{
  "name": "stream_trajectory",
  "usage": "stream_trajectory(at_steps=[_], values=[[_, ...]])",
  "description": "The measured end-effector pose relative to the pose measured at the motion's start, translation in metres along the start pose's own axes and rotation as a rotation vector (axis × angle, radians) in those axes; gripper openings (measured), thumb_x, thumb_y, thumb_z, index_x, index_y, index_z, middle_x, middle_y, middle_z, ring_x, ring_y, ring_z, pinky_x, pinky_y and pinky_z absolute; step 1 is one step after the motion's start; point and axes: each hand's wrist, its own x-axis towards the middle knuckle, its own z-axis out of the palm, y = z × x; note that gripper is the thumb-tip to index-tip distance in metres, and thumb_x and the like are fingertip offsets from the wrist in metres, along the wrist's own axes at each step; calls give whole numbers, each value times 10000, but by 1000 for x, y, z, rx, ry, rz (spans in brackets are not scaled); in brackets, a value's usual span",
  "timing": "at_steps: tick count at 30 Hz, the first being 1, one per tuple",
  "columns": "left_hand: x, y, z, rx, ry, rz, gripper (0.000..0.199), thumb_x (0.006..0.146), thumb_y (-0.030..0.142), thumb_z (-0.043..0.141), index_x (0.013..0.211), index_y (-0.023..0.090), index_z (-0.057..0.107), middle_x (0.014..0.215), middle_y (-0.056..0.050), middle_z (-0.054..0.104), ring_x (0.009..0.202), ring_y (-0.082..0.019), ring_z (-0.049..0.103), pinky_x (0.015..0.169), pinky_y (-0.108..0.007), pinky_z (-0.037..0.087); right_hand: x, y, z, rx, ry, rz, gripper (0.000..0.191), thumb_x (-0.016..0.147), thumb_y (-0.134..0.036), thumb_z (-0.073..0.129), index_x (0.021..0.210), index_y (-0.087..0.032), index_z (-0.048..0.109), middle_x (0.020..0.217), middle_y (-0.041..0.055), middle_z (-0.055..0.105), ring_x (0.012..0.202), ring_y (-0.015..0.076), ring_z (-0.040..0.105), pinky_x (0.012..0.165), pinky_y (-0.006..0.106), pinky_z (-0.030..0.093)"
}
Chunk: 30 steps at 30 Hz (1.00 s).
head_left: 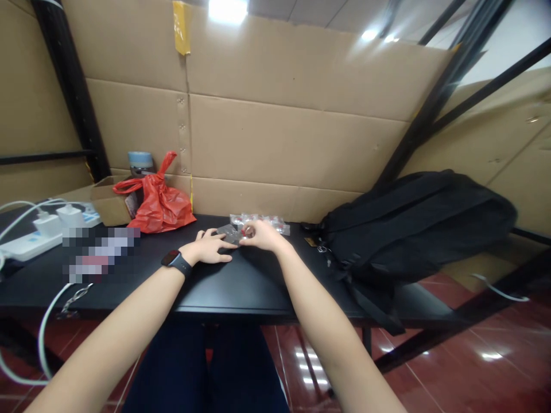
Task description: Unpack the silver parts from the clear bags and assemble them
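My left hand [209,249], with a dark watch on its wrist, rests low over the black table. Its fingers are spread beside a clear plastic bag [230,233], and some fingertips touch the bag's near edge. At the bag's right end, my right hand [264,236] is closed in a pinch on a small red item [247,232], too small and blurred to name. Just behind the right hand lies a row of clear packets [282,225] with reddish bits inside, partly hidden by that hand.
A red plastic bag [161,203] stands beside a cardboard box [109,201] and a blue-lidded jar [141,162]. A white power strip [30,245] with chargers lies far left, near a blurred-out object [101,255]. A black backpack [422,223] fills the table's right side. Cardboard [279,137] walls the back.
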Motion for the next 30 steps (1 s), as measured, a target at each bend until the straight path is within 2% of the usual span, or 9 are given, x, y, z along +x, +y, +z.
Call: stream_trajectory(at_steps=[3,7,11,14,16,19,23,30], values=[[-1,2,0,18,-14,-22,492,779,623,643,1254,497,665,1536,-43,485,1465,-437,234,1110,-663,140,1,4,3,-58,-128,60,240,619,-287,883,747,-185,709,688,16,699,637,174,626,619,271,445],[-2,3,0,11,-31,-11,480,764,650,641,1212,487,693,1540,-46,478,1466,-445,226,1103,-673,145,2,7,8,-94,-140,60,221,634,-304,876,665,-179,696,647,16,690,622,171,617,596,269,427],[-2,4,-1,24,-57,11,485,767,658,634,1218,487,689,1551,-33,465,1476,-437,206,1108,-671,149,6,8,14,-53,-144,4,167,708,-295,828,697,-169,721,682,26,709,646,176,629,615,273,434],[-3,7,-3,38,-82,7,489,785,643,626,1248,491,670,1572,-31,434,1481,-439,199,1113,-667,151,8,10,17,9,-148,-27,88,704,-167,802,768,-159,743,726,27,727,684,175,649,653,267,459],[-5,9,-5,58,-106,3,503,801,641,611,1282,499,644,1590,-26,404,1487,-437,187,1118,-663,146,9,12,18,51,-158,-39,163,696,-62,754,831,-155,750,754,20,734,691,163,656,672,256,473],[-7,12,-9,86,-139,10,552,814,655,590,1346,505,587,1614,-16,362,1495,-430,168,1128,-654,141,11,14,19,33,-121,-81,233,698,-9,723,878,-157,744,813,22,738,744,155,667,718,247,479],[-8,15,-11,100,-162,12,552,830,643,580,1367,517,559,1629,4,330,1497,-425,156,1137,-641,140,15,14,24,-118,-39,-111,229,739,-37,737,907,-192,718,871,16,726,812,156,654,749,244,450],[-8,10,-11,76,-164,28,500,822,606,621,1317,535,599,1640,40,300,1489,-449,157,1133,-659,130,26,4,43,-352,69,-71,175,842,-195,707,1006,-224,653,1009,48,691,894,195,628,726,261,424]])
